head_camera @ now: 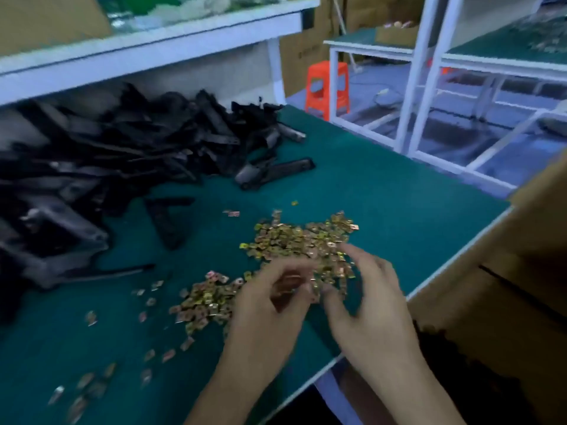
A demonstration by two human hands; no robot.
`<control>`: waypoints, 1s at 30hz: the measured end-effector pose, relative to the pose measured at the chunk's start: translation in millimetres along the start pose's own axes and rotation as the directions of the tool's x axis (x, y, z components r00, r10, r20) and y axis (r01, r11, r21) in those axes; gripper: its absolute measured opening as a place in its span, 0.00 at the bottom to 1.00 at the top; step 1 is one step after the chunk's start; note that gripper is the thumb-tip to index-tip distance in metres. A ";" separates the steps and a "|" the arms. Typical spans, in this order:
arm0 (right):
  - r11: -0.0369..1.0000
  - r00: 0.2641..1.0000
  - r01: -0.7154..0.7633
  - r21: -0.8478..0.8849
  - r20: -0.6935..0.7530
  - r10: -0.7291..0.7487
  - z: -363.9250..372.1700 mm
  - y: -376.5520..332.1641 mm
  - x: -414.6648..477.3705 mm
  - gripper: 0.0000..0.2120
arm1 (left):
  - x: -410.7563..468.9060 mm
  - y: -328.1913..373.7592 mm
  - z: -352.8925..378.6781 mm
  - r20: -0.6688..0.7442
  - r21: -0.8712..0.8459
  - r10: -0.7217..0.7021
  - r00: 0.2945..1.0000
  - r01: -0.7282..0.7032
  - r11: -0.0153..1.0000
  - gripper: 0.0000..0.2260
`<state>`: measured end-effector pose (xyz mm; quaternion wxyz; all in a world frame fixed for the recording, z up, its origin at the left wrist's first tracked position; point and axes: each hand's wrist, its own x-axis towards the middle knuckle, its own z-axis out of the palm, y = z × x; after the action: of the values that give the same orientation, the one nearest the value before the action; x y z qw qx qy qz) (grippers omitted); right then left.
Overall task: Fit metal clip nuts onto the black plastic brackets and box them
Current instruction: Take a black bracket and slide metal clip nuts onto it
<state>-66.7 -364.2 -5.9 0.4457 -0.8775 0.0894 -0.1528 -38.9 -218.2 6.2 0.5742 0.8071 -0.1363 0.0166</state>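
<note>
A heap of small gold-coloured metal clip nuts (294, 240) lies on the green table mat (383, 191), with loose ones scattered to the left. A big pile of black plastic brackets (116, 154) fills the left and back of the table. My left hand (270, 305) hovers over the near edge of the nut heap, fingers curled round what looks like some clip nuts. My right hand (368, 302) is beside it, fingers bent and spread over the heap, thumb and fingertips near the left hand. The picture is blurred with motion.
A large cardboard box (506, 286) stands at the right, against the table's edge, with dark parts inside. A white shelf (153, 47) overhangs the back of the table. An orange stool (326, 87) and white bench frames (429, 87) stand beyond.
</note>
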 end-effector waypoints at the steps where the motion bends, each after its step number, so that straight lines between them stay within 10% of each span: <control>1: 0.999 0.991 0.048 -0.020 0.123 -0.045 17.5 -12.1 5.0 0.32 | -1.0 -7.6 -23.1 -0.082 0.053 -0.009 0.997 0.013 0.998 0.16; 6: 0.887 0.761 0.347 -0.304 0.644 -0.077 100.3 -67.5 22.2 0.47 | -6.9 -66.5 -142.4 -0.538 0.145 -0.192 0.821 0.314 0.938 0.14; 12: 0.821 0.750 0.402 -0.404 0.660 -0.043 131.8 -91.9 30.4 0.39 | 0.7 -117.8 -236.3 -0.725 -0.142 -0.423 0.544 0.482 0.864 0.23; 25: 0.865 0.754 0.374 -0.336 0.653 -0.073 141.6 -108.9 53.3 0.03 | 30.7 -114.8 -257.7 -0.528 -0.605 -0.649 0.548 0.294 0.740 0.11; 30: 0.882 0.753 0.363 -0.302 0.652 -0.087 149.4 -120.1 65.6 0.09 | -0.4 -97.8 -261.1 -0.211 -0.789 -0.551 0.807 0.192 0.583 0.08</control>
<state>49.2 -200.2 20.5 0.2332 -0.9555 -0.1411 0.1128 18.0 54.8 4.7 0.8532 0.4898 0.1783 0.0156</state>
